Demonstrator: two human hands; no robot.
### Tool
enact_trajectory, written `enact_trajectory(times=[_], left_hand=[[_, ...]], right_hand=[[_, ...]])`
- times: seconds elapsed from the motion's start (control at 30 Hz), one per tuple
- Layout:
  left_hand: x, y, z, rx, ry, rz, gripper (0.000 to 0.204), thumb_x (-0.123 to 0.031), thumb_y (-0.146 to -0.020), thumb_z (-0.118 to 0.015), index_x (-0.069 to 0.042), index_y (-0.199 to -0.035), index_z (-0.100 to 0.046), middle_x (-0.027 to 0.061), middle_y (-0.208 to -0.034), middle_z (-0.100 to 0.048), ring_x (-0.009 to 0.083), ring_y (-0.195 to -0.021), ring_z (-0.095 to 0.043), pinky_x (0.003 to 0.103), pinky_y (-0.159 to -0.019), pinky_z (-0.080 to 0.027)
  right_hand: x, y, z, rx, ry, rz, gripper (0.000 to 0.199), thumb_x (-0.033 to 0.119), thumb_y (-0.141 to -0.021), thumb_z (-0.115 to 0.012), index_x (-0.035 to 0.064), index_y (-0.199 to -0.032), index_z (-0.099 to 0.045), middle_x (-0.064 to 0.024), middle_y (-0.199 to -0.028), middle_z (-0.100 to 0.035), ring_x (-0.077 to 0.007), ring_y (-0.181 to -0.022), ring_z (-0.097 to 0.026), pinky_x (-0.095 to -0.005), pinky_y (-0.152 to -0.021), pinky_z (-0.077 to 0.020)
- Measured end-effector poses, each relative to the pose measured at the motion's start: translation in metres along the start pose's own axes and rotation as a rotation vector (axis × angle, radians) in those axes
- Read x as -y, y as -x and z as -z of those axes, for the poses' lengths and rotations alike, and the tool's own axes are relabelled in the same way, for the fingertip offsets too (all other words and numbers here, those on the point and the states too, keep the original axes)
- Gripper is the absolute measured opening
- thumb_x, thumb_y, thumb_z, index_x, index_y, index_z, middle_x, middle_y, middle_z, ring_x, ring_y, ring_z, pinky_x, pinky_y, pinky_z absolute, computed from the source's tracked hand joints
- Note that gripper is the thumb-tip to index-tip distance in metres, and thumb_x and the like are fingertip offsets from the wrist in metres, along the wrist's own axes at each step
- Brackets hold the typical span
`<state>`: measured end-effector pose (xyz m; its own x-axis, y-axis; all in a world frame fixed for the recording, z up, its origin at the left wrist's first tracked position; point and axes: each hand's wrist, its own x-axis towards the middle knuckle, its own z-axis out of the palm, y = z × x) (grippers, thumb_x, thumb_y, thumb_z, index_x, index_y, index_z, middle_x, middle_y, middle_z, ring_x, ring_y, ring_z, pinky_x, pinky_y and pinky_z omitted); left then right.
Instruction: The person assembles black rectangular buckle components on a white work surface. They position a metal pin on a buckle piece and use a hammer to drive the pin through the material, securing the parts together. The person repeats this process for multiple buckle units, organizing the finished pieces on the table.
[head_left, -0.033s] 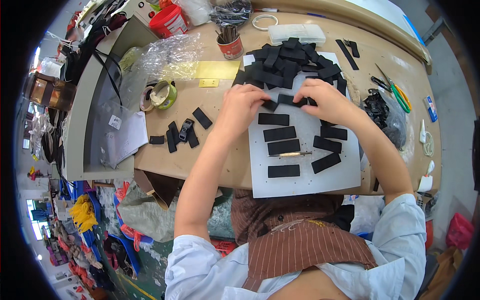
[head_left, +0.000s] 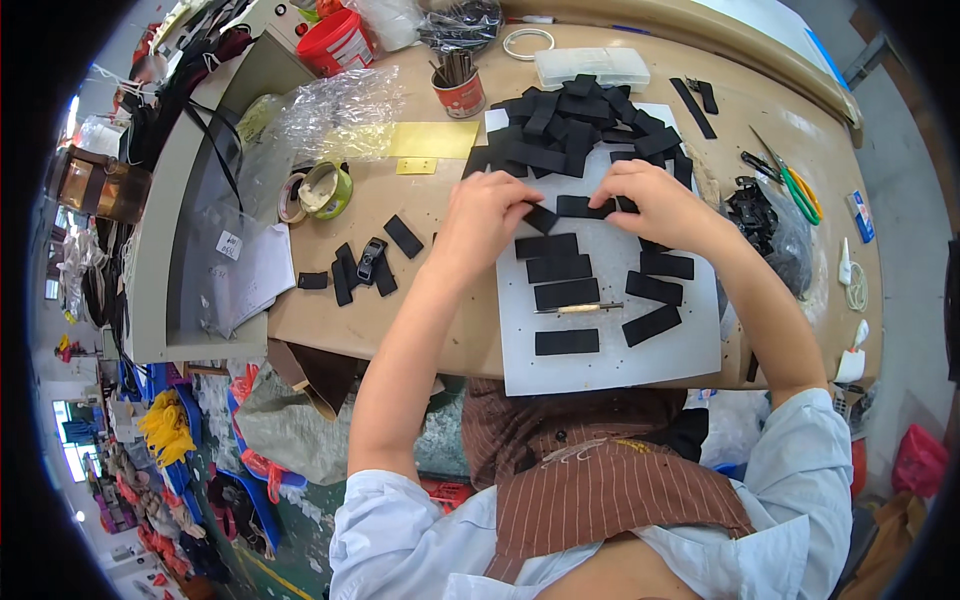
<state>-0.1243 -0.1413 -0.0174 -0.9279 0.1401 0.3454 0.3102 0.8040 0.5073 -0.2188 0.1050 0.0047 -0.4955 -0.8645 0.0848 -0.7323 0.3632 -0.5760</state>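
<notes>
Over the upper part of a white board [head_left: 660, 360], my left hand [head_left: 480, 215] pinches one end of a short black webbing strip [head_left: 541, 218], which lies at a slant. Thumb and fingers of my right hand [head_left: 655, 200] are closed on the right end of another black strip [head_left: 577, 206], lying nearly level beside the first. Below them, several black strips [head_left: 566, 341] form a left column, and a few tilted ones [head_left: 651, 326] form a right one. A thin pointed tool with a pale handle [head_left: 580, 308] rests across the left column. Behind my hands rises a heap of black strips [head_left: 575, 120].
At left lie loose strips with a black buckle [head_left: 371, 258], tape rolls [head_left: 328, 190] and a yellow sheet [head_left: 435, 140]. A red can of rods [head_left: 460, 95] and a clear plastic box [head_left: 592, 69] stand behind. Scissors [head_left: 795, 190] and a bag of black parts [head_left: 765, 230] are at right.
The strip in my left hand has turned to a steeper slant. The top strip of the left column has slid slightly nearer the one below. My right hand has barely moved.
</notes>
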Motion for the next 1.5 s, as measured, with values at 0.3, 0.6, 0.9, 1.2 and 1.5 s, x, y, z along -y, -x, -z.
enact_trajectory(times=[0.3,0.6,0.9,1.2,1.5], left_hand=[[-0.023,0.015,0.001,-0.037,-0.058,0.002,0.019,-0.002,-0.08,-0.068,-0.007,-0.099,-0.072,0.0059,-0.097,-0.065,0.0251,-0.094,-0.061,0.035,-0.083,-0.049],[-0.02,0.017,-0.001,-0.051,0.093,0.229,0.021,-0.006,-0.075,-0.074,-0.005,-0.095,-0.071,0.0078,-0.103,-0.066,0.0289,-0.094,-0.058,0.038,-0.085,-0.048],[-0.06,-0.026,-0.048,-0.1,0.097,-0.175,0.02,-0.011,-0.074,-0.074,-0.008,-0.094,-0.071,0.0073,-0.107,-0.067,0.0284,-0.101,-0.06,0.039,-0.089,-0.046],[-0.068,-0.058,-0.078,0.017,0.003,-0.255,0.019,-0.01,-0.075,-0.072,-0.008,-0.094,-0.07,0.0044,-0.097,-0.069,0.0251,-0.092,-0.063,0.038,-0.089,-0.044],[-0.111,0.073,0.009,0.097,0.19,-0.117,0.024,-0.006,-0.074,-0.074,-0.012,-0.097,-0.07,0.0033,-0.108,-0.068,0.0223,-0.099,-0.064,0.042,-0.096,-0.043]], right_hand=[[-0.01,0.02,0.022,-0.192,-0.062,-0.031,0.025,-0.003,-0.078,-0.062,0.003,-0.103,-0.064,-0.0113,-0.11,-0.064,-0.0284,-0.108,-0.057,-0.0362,-0.097,-0.0433],[-0.043,0.056,0.038,-0.23,-0.012,-0.516,0.031,0.004,-0.08,-0.067,0.004,-0.11,-0.062,-0.0128,-0.102,-0.062,-0.0219,-0.088,-0.06,-0.0316,-0.082,-0.0488],[-0.023,0.075,0.056,-0.354,-0.457,-0.407,0.016,0.002,-0.088,-0.06,0.0017,-0.104,-0.059,0.0023,-0.088,-0.06,-0.0036,-0.078,-0.053,-0.0203,-0.072,-0.0446],[0.055,0.151,-0.005,-0.076,-1.002,-0.638,0.015,0.004,-0.084,-0.069,0.0021,-0.093,-0.058,0.0003,-0.082,-0.06,-0.0036,-0.065,-0.055,-0.0198,-0.055,-0.0451],[0.055,0.137,-0.006,-0.33,-0.116,-0.407,0.021,0.011,-0.075,-0.077,0.0045,-0.092,-0.065,-0.0058,-0.09,-0.057,-0.0153,-0.06,-0.05,-0.0285,-0.054,-0.0407]])
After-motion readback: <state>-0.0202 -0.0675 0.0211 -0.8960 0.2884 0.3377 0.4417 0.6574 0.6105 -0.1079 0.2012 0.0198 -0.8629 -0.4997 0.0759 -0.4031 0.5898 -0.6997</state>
